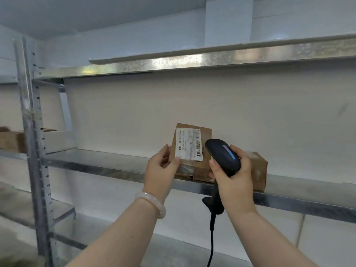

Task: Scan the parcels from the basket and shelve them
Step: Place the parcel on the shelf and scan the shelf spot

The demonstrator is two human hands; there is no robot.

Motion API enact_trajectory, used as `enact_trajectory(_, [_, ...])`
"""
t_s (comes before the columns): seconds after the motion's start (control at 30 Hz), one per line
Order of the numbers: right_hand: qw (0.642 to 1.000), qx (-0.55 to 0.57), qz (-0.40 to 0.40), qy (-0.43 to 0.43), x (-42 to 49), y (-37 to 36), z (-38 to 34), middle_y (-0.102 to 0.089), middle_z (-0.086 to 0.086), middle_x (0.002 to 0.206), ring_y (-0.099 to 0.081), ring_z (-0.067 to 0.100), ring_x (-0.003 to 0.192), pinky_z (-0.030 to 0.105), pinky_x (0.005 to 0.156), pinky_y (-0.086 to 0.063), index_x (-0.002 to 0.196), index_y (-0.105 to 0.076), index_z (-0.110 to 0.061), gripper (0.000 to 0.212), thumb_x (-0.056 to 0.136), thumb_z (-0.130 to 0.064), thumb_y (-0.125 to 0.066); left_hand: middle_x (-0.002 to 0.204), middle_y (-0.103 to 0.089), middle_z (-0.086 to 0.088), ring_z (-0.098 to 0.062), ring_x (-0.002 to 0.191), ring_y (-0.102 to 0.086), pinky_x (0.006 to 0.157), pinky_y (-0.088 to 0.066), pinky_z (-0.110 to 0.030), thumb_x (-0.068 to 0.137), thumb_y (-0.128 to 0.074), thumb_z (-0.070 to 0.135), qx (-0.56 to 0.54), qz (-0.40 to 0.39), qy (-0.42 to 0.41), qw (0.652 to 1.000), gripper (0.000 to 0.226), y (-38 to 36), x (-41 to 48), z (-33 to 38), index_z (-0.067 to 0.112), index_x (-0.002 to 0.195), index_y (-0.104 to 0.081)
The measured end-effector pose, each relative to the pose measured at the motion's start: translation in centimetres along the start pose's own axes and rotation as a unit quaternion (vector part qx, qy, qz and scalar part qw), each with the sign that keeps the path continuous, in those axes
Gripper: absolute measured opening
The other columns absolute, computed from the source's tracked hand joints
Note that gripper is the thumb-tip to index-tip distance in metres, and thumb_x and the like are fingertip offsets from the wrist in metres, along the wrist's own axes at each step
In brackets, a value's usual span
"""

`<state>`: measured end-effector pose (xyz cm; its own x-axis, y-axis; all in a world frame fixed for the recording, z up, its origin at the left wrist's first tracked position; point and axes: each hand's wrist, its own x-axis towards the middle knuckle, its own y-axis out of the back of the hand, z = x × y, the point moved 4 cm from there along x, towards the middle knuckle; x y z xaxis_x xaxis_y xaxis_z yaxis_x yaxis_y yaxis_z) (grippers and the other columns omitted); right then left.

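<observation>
Brown cardboard parcel (pixel 190 149) with a white barcode label stands at frame centre over the front edge of the galvanised steel shelf (pixel 96 162), the left hand (pixel 160 168) fingers grasping its lower left corner. Beside it, the right hand (pixel 235 176) fingers clench a black corded scanner (pixel 223 157). Another brown box (pixel 259 170) sits behind; open shelf stretches left and right.

Pale bangle (pixel 154 203) on a wrist, low centre. White wall panel (pixel 192 112) backs the rack; grey perforated metal upright (pixel 34 143) stands at left. Pale ceiling (pixel 77 14) above, with a white boxed column (pixel 229 22) rising behind.
</observation>
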<state>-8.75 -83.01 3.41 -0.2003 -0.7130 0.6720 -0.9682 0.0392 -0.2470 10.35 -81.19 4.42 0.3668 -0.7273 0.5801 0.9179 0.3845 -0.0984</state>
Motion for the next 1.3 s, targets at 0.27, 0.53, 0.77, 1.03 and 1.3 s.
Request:
enact_trajectory(0.27, [0.993,0.025,-0.093,-0.062,-6.3,-5.2,3.3,-0.058,-0.029,0.112,-0.063,0.009,0.11,0.038,0.093,-0.057,0.129,-0.049,-0.038,0.06,0.082,-0.02,-0.081,0.119,-0.068,0.011,-0.009,0.111,-0.065,0.081,-0.058,-0.02,0.096,-0.065,0.026,0.018,0.08,0.063,0.995,0.025,7.9,-4.5,-3.5,0.043,0.114,-0.06])
enact_trajectory(0.53, [0.97,0.01,-0.218,-0.109,-14.7,-9.3,6.7,-0.057,-0.029,0.116,-0.055,-0.015,0.104,0.001,0.081,-0.042,0.126,-0.049,-0.038,0.058,0.083,-0.016,-0.081,0.127,-0.064,0.003,-0.021,0.118,-0.061,0.1,-0.053,-0.041,0.098,-0.062,0.03,0.074,0.154,0.153,0.973,0.021,15.6,-10.1,-7.1,0.041,0.114,-0.055])
enact_trajectory(0.77, [0.924,-0.004,-0.357,-0.14,-20.4,-12.1,9.0,-0.059,-0.038,0.11,-0.062,-0.004,0.102,0.014,0.084,-0.05,0.117,-0.05,-0.05,0.057,0.082,-0.019,-0.082,0.12,-0.07,0.0,-0.018,0.104,-0.07,0.086,-0.06,-0.035,0.096,-0.063,0.015,0.086,0.203,0.224,0.95,0.022,23.3,-14.8,-8.3,0.027,0.115,-0.064])
enact_trajectory(1.03, [0.83,-0.101,-0.537,-0.108,-24.6,-16.3,9.9,-0.061,-0.036,0.105,-0.065,-0.001,0.091,0.02,0.08,-0.05,0.117,-0.045,-0.06,0.056,0.075,-0.043,-0.077,0.114,-0.073,0.004,-0.021,0.107,-0.069,0.093,-0.057,-0.046,0.097,-0.061,0.008,0.129,0.217,0.285,0.925,0.03,34.2,-18.8,-9.0,0.031,0.114,-0.07])
enact_trajectory(1.3, [0.753,-0.149,-0.641,-0.02,-28.0,-24.2,7.6,-0.058,-0.036,0.105,-0.054,-0.016,0.095,0.003,0.071,-0.039,0.111,-0.03,-0.073,0.06,0.077,-0.052,-0.075,0.114,-0.073,0.004,-0.018,0.103,-0.069,0.089,-0.058,-0.04,0.097,-0.061,0.01,0.183,0.244,0.299,0.904,0.033,43.6,-20.9,-9.3,0.042,0.104,-0.069])
